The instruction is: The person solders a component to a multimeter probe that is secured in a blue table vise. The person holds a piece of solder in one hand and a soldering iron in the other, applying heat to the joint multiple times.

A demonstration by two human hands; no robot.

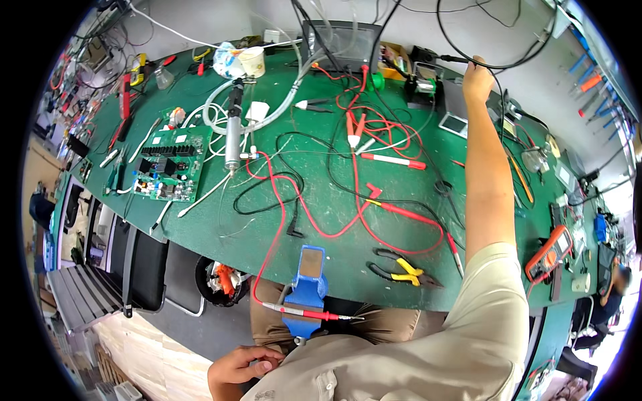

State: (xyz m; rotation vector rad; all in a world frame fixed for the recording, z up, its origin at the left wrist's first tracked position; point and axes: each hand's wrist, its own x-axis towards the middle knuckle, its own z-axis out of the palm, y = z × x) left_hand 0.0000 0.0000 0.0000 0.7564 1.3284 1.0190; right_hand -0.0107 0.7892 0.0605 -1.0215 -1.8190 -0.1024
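Observation:
Out at the far right, my right hand [477,81] is closed round the black handle of a soldering iron [453,59], whose front end points into a stand [423,79]. My left hand [246,365] rests low by my lap, fingers loosely bent and apart, with nothing visible in it. In front of me a blue bench vise [306,294] is fixed to the table edge, and a red test probe [311,313] lies across it. Yellow-and-black pliers [405,269] lie right of the vise. A green circuit board [170,164] sits at the left.
Red and black test leads [374,200] sprawl over the green table [314,147]. A desoldering gun [233,130] with clear tubing stands near the middle left. An orange multimeter [550,254] lies at right. A paper cup [253,61] stands at the back; a bin [221,281] is below the edge.

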